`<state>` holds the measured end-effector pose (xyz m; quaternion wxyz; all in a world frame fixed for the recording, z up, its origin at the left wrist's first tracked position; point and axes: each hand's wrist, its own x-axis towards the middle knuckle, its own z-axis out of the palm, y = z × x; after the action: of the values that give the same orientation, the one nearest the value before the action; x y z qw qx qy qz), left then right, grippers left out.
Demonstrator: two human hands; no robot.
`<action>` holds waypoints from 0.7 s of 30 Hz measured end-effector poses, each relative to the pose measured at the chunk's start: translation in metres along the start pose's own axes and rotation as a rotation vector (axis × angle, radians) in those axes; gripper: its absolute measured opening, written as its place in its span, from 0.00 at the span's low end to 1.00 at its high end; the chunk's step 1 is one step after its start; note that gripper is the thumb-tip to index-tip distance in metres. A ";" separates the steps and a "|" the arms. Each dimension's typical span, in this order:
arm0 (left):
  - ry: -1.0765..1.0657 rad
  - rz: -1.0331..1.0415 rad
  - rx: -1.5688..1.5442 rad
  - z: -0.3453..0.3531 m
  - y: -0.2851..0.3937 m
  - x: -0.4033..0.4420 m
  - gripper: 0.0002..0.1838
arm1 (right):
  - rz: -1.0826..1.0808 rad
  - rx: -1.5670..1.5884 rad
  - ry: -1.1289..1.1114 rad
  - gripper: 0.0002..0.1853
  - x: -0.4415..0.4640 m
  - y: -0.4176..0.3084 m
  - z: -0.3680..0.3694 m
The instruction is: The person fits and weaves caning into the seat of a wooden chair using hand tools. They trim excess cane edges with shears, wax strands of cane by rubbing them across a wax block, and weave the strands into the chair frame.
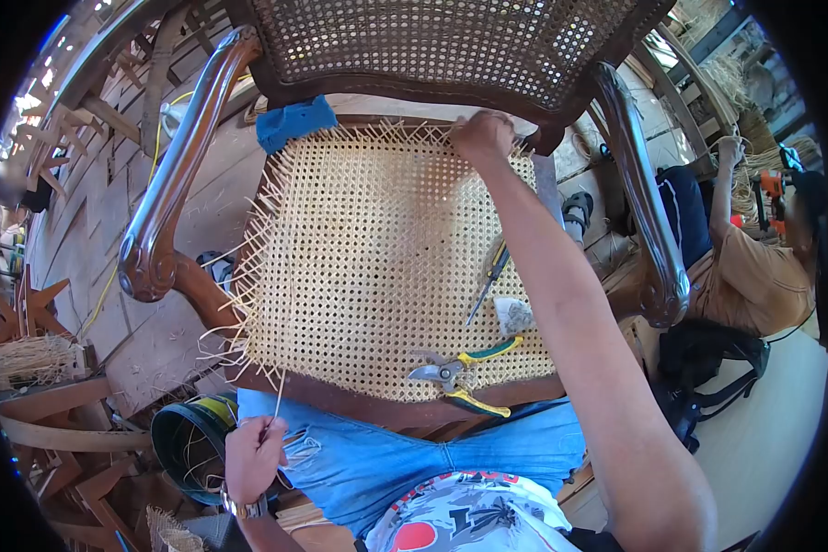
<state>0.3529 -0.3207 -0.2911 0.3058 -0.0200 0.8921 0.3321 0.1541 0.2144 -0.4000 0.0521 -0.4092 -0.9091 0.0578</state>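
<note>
A wooden armchair's seat carries a woven cane panel, with loose strand ends sticking out along its left and far edges. Below the seat's front left corner, my left hand is closed on a thin cane strand that runs up to the panel. My right hand is closed at the panel's far edge, near the backrest; its fingertips are hidden. Pruning shears with yellow-green handles lie on the front of the panel. A screwdriver-like tool and a whitish lump lie beside my right forearm.
A blue block-like piece sits at the seat's back left corner. Polished armrests rise on both sides. A dark bucket stands near my left hand. At the right sits another person, with a black bag close by.
</note>
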 end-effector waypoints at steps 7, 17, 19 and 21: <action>-0.017 0.275 0.053 0.014 0.064 0.039 0.12 | -0.162 -0.036 0.085 0.36 -0.027 -0.002 0.004; -0.081 0.386 -0.314 0.068 0.133 0.073 0.15 | -0.101 1.093 -0.713 0.29 -0.245 0.044 -0.107; -0.299 0.358 -0.278 0.075 0.129 0.075 0.17 | -0.082 1.435 -0.833 0.27 -0.281 0.038 -0.082; -0.402 0.322 -0.236 0.082 0.128 0.065 0.18 | -0.182 1.503 -0.741 0.25 -0.307 0.020 -0.080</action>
<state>0.3131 -0.1605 -0.3015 0.4155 0.1531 0.7602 0.4754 0.3827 0.0024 -0.3390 0.0136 -0.1453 -0.6165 0.7737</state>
